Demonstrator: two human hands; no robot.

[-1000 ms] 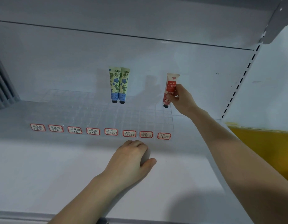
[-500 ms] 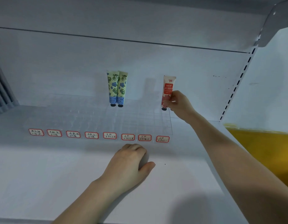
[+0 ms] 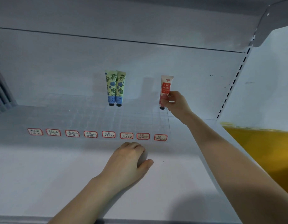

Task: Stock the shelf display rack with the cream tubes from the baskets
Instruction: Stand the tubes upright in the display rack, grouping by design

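A clear gridded display rack (image 3: 85, 117) lies on the white shelf, with a row of red-bordered labels (image 3: 108, 134) along its front. Two green-and-blue floral cream tubes (image 3: 115, 88) stand cap-down, side by side, in the rack's back row. At the back right corner my right hand (image 3: 176, 103) pinches a red-and-white cream tube (image 3: 165, 88), upright with its black cap down at the rack. My left hand (image 3: 128, 160) rests on the shelf in front of the labels, fingers curled under; whether it holds anything is hidden.
A white back panel rises behind the rack and another shelf hangs overhead. A slotted upright (image 3: 233, 83) runs down the right side. Beyond it is a yellow surface (image 3: 261, 147). Grey vertical slats (image 3: 0, 94) stand at the far left.
The red-and-white tube and my right hand have lowered slightly towards the rack's back right corner. My left hand stays where it was.
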